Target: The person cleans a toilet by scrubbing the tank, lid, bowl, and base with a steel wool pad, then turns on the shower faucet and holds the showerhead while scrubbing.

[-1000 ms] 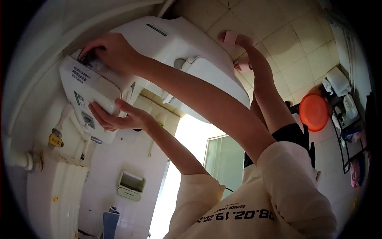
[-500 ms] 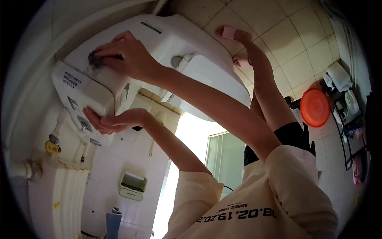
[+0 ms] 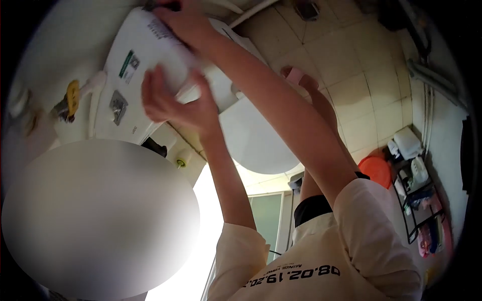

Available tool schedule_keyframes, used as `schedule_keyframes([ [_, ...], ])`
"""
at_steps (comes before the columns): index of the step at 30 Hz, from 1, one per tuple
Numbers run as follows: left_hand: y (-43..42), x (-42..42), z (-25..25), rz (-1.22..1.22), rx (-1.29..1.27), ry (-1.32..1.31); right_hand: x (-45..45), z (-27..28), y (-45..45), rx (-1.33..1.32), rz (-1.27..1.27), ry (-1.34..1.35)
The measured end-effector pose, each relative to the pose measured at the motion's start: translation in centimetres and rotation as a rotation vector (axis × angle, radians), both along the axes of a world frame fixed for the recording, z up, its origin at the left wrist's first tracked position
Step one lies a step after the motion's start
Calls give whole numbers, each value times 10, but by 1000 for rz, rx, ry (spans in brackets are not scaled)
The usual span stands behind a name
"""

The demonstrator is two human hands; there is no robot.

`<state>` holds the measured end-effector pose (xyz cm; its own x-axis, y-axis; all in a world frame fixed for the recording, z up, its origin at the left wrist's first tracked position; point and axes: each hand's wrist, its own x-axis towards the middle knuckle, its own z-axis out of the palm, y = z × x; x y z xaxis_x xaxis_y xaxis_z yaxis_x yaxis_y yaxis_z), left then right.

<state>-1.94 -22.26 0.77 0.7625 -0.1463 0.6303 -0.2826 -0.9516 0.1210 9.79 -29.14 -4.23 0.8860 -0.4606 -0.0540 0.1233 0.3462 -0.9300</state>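
Note:
My right hand (image 3: 188,25) is at the top edge of the view, on the upper end of a white toilet tank (image 3: 143,60). Its fingers are closed on a dark scouring pad (image 3: 172,6), mostly hidden by the hand and the frame edge. Lower down, my left hand (image 3: 178,103) is blurred, with fingers curved and thumb apart, close to the tank's rounded corner. It holds nothing that I can see. The tank bears a green-and-white label (image 3: 129,66) and a metal fitting (image 3: 118,108). Beyond my forearms lies the white toilet lid (image 3: 258,135).
A smooth grey oval (image 3: 100,215) covers the lower left. Pipework with a yellow valve handle (image 3: 73,100) is left of the tank. At right stand an orange basin (image 3: 376,170) and a black rack (image 3: 411,215) with bottles and cloths. Tiled floor (image 3: 346,85) surrounds my slippered foot.
The view has shifted. My right hand has moved the scouring pad to the far end of the tank. My left hand has come off the tank's side, its fingers now spread from the thumb.

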Motion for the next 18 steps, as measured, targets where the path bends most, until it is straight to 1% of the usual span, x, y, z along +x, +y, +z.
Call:
schedule_keyframes([
  [2,-20,0,3,78,15,-2,2,-2,2,22,73,-29],
  [3,-18,2,-1,95,2,-19,1,-2,0,87,79,-63],
  [4,-16,4,-6,83,18,-56,2,-2,-1,151,83,-95],
  [5,-14,4,-10,70,36,-88,2,-3,-2,140,95,-105],
  [7,-14,3,-9,72,24,-89,-2,-2,-3,243,100,-19],
  [10,-21,3,-8,95,-16,-88,-2,-7,-3,236,90,-101],
  [12,-21,2,-7,92,-51,-74,0,-11,-1,245,97,-113],
  [14,-21,0,-4,104,-28,-56,-1,-16,-1,263,103,-118],
  [16,-21,2,-3,106,-8,-47,-5,-7,-4,182,110,-13],
  [17,-20,2,-4,97,-6,-37,-7,-3,-5,182,110,-14],
  [18,-18,1,-4,89,-2,-25,-9,2,-7,91,41,1],
])
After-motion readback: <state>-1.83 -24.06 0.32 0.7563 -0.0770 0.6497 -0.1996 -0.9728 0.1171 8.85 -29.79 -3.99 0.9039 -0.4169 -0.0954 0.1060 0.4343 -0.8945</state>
